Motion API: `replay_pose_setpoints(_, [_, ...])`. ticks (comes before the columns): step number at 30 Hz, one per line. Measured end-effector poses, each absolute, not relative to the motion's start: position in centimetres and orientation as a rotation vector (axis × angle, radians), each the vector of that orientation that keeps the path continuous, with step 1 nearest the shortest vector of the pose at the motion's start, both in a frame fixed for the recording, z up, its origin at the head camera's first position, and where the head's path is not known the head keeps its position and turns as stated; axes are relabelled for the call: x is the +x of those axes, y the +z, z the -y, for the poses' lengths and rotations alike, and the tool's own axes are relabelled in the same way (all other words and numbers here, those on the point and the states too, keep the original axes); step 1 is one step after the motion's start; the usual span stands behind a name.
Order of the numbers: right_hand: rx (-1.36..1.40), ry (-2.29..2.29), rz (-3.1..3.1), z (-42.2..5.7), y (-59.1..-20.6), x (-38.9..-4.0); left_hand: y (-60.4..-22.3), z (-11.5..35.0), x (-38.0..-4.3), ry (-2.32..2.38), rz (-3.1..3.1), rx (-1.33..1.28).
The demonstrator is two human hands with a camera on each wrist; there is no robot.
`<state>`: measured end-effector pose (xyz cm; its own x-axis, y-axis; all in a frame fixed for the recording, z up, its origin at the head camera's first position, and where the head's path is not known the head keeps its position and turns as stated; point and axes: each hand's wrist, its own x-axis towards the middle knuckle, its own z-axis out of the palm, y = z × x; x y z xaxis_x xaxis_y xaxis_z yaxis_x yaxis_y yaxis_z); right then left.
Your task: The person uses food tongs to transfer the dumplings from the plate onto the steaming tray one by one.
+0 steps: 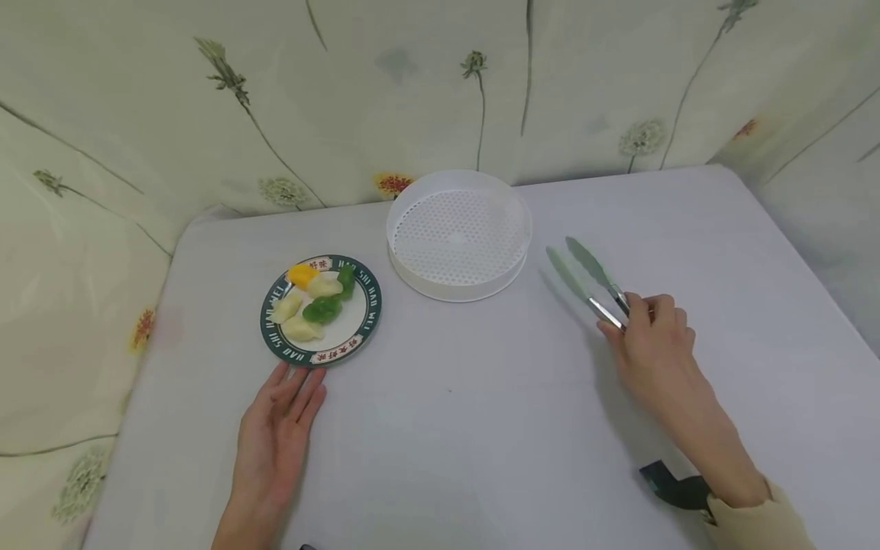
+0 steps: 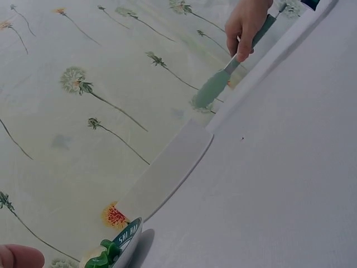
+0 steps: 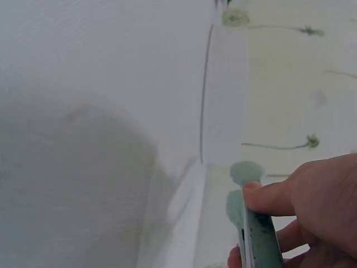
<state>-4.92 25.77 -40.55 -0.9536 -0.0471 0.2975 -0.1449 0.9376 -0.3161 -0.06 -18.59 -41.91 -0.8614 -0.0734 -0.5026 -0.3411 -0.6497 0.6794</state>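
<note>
Two hands observed over a white-covered bench (image 1: 447,443). In the right hand (image 1: 653,344), green-tipped tongs (image 1: 589,263) are grasped by the handles, on the right side of the bench. The thumb is seen pressed along the upper handle in the right-wrist view, with fingers set on the other side. The two tips are held slightly apart and directed away from the person; a shadow is cast to their left.

The left hand (image 1: 271,435) is turned palm up and nothing is clasped by it. Its fingers are loosely extended, the tips placed at the near rim of a green-edged plate (image 1: 373,305); whether the plate's weight is borne by them cannot be told.

On the plate, at left, six dumpling-shaped pieces are held: one yellow piece (image 1: 301,275), two green pieces (image 1: 321,310) and three pale pieces (image 1: 301,329). A round white perforated tray (image 1: 457,292) is positioned at the far edge, between plate and tongs, touched by neither. The bench is backed by a flower-printed cloth (image 1: 385,114). The right forearm is partly covered by a cream sleeve (image 1: 756,523).
</note>
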Motion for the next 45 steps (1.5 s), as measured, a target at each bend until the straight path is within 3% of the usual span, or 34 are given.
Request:
replay_pose_setpoints(18, [0.436, 0.473, 2.706, -20.9, -36.7, -4.0, -41.8, 18.5, -0.1, 2.649, -1.188, -0.755])
replay_pose_setpoints(33, [0.8, 0.49, 2.6, -16.4, -37.9, -4.9, -41.9, 18.5, -0.1, 2.624, -1.263, -0.737])
replay_pose_setpoints(45, [0.875, 0.445, 2.821, -11.7, -38.7, -5.2, -42.1, 18.6, -0.2, 2.642, -1.247, -0.744])
